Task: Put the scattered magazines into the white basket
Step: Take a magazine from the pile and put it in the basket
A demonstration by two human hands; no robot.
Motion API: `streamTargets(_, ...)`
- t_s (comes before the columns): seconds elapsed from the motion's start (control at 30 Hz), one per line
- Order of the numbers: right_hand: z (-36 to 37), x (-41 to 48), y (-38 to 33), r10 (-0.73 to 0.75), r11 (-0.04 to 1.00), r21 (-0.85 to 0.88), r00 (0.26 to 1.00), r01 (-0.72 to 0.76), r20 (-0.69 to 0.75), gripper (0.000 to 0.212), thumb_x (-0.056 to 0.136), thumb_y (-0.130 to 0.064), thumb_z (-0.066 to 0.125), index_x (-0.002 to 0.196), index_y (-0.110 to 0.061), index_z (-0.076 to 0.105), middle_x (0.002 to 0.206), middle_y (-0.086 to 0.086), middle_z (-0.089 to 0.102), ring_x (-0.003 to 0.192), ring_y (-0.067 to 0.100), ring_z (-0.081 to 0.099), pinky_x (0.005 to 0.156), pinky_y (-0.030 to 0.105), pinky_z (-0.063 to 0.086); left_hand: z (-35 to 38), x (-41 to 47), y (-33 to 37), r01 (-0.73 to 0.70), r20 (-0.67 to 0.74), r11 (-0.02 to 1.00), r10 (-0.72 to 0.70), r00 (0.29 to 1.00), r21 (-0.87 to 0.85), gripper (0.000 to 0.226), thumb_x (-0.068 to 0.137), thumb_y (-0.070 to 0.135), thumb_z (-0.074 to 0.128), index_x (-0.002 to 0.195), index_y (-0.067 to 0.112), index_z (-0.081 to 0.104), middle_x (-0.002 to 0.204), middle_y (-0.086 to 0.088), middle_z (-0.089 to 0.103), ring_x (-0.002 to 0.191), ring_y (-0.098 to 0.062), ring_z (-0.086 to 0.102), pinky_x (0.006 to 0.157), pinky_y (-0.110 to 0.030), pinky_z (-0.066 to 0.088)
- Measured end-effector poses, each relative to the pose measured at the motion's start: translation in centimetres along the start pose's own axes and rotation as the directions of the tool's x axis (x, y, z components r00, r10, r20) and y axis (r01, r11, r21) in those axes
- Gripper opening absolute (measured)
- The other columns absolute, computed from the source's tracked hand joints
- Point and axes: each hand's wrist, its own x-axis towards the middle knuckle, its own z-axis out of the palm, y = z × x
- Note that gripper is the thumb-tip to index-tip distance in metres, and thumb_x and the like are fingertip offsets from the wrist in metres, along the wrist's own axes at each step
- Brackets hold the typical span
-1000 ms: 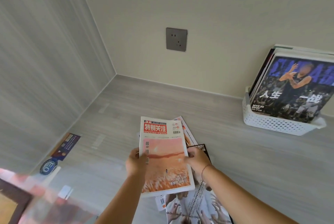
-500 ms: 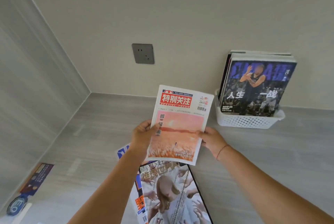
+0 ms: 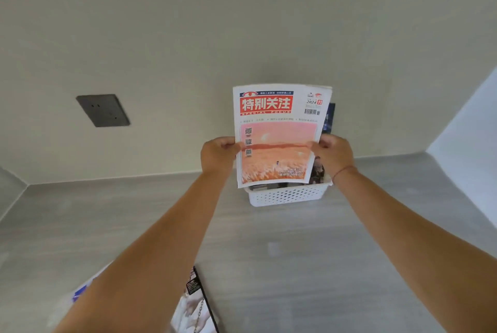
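I hold a magazine [image 3: 279, 128] with a red title block and an orange-pink cover upright, directly over the white basket [image 3: 287, 195] at the back wall. My left hand [image 3: 219, 154] pinches its left edge and my right hand [image 3: 334, 155] pinches its right edge. Its bottom edge sits about level with the basket rim. Dark magazines [image 3: 328, 117] stand in the basket behind it, mostly hidden. Two more magazines lie on the grey counter near me: one with a black-edged cover [image 3: 197, 303] and one with a blue corner [image 3: 80, 291], partly covered by my left arm.
A grey wall socket [image 3: 103, 110] is on the beige back wall to the left. The grey counter [image 3: 282, 252] stretches between me and the basket. A pale side wall [image 3: 473, 123] closes the right side.
Both hands lifted the magazine off the pile on the counter and carried it forward and right, up to the basket. It now stands upright over the basket rim.
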Motion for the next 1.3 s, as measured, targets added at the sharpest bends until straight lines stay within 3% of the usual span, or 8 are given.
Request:
streamTargets(0.17, -1.2, 3.0, 1.9, 0.016, 1.0, 0.015, 1.0, -0.016, -0.001, 0.009, 0.085, -0.021, 0.064, 0.09, -0.016, 0.07, 0.082, 0.0, 0.07, 0.081, 0.025, 0.07, 0.078, 0.042, 0.059, 4.1, 2.0, -0.3, 0.039, -0.062, 0.999, -0.039, 0.997, 0.0, 0.019, 0.077, 0.018, 0.072, 0.064, 0.031, 0.068, 0.073, 0.009, 0.071, 0.065, -0.006, 0.065, 0.062, -0.02, 0.052)
streamTargets(0.33, -0.2, 3.4, 5.1, 0.104, 0.994, 0.015, 0.993, -0.105, 0.064, 0.011, 0.086, -0.02, 0.063, 0.092, -0.014, 0.07, 0.088, 0.004, 0.073, 0.081, 0.023, 0.069, 0.08, 0.04, 0.058, 5.9, 2.4, -3.6, 0.126, -0.084, 0.99, -0.12, 0.989, 0.068, 0.009, 0.078, 0.02, 0.071, 0.074, 0.028, 0.071, 0.082, 0.003, 0.075, 0.074, -0.017, 0.07, 0.063, -0.025, 0.055)
streamTargets(0.43, 0.8, 3.3, 6.5, 0.146, 0.989, 0.028, 0.987, -0.148, 0.071, 0.013, 0.086, -0.018, 0.063, 0.092, -0.01, 0.07, 0.089, 0.006, 0.073, 0.083, 0.026, 0.07, 0.081, 0.043, 0.058, 6.4, 2.7, -5.1, 0.171, -0.127, 0.981, -0.159, 0.979, 0.094, 0.003, 0.077, 0.022, 0.072, 0.079, 0.024, 0.071, 0.088, -0.001, 0.075, 0.081, -0.021, 0.07, 0.077, -0.037, 0.058)
streamTargets(0.6, 1.1, 3.6, 7.5, 0.204, 0.979, 0.034, 0.979, -0.203, -0.012, 0.011, 0.085, -0.013, 0.061, 0.087, -0.004, 0.066, 0.081, 0.012, 0.071, 0.08, 0.03, 0.07, 0.079, 0.048, 0.057, 7.3, 3.0, -5.2, 0.176, -0.173, 0.977, -0.154, 0.973, 0.118, 0.021, 0.074, 0.022, 0.075, 0.09, 0.019, 0.061, 0.091, -0.002, 0.072, 0.084, -0.023, 0.069, 0.08, -0.041, 0.058)
streamTargets(0.77, 1.1, 3.5, 7.4, 0.167, 0.986, 0.026, 0.98, -0.165, -0.113, 0.006, 0.084, -0.013, 0.06, 0.08, -0.016, 0.063, 0.075, 0.002, 0.068, 0.079, 0.025, 0.069, 0.079, 0.04, 0.058, 7.8, 3.2, -5.4, 0.213, -0.164, 0.97, -0.192, 0.968, 0.117, 0.034, 0.08, 0.018, 0.07, 0.111, 0.016, 0.057, 0.098, -0.007, 0.072, 0.082, -0.024, 0.07, 0.08, -0.042, 0.058)
streamTargets(1.03, 1.5, 3.6, 7.5, 0.197, 0.966, -0.161, 0.979, -0.202, -0.041, 0.015, 0.088, -0.023, 0.057, 0.09, -0.014, 0.068, 0.079, 0.0, 0.068, 0.078, 0.02, 0.065, 0.072, 0.028, 0.05, 7.7, 2.8, -6.2, 0.124, -0.166, 0.944, -0.075, 0.983, 0.307, 0.021, 0.086, 0.025, 0.062, 0.104, 0.019, 0.071, 0.101, -0.001, 0.074, 0.073, -0.013, 0.057, 0.051, -0.018, 0.037)
streamTargets(1.17, 1.9, 3.1, 7.4, 0.211, 0.952, -0.198, 0.969, -0.234, -0.13, 0.017, 0.087, -0.023, 0.058, 0.07, -0.025, 0.057, 0.078, -0.003, 0.064, 0.074, 0.018, 0.057, 0.064, 0.026, 0.043, 7.6, 3.0, -6.5, 0.129, -0.153, 0.94, -0.083, 0.985, 0.317, 0.019, 0.085, 0.025, 0.06, 0.099, 0.024, 0.073, 0.095, 0.002, 0.075, 0.058, -0.003, 0.054, 0.047, -0.017, 0.035)
streamTargets(1.3, 2.3, 2.9, 7.8, 0.251, 0.951, -0.161, 0.963, -0.264, -0.096, 0.004, 0.086, -0.021, 0.057, 0.083, -0.021, 0.06, 0.087, 0.002, 0.073, 0.084, 0.02, 0.065, 0.069, 0.026, 0.045, 7.1, 3.1, -6.6, 0.139, -0.132, 0.949, -0.105, 0.986, 0.282, 0.022, 0.084, 0.026, 0.062, 0.103, 0.026, 0.073, 0.097, 0.005, 0.075, 0.065, -0.007, 0.061, 0.053, -0.019, 0.046)
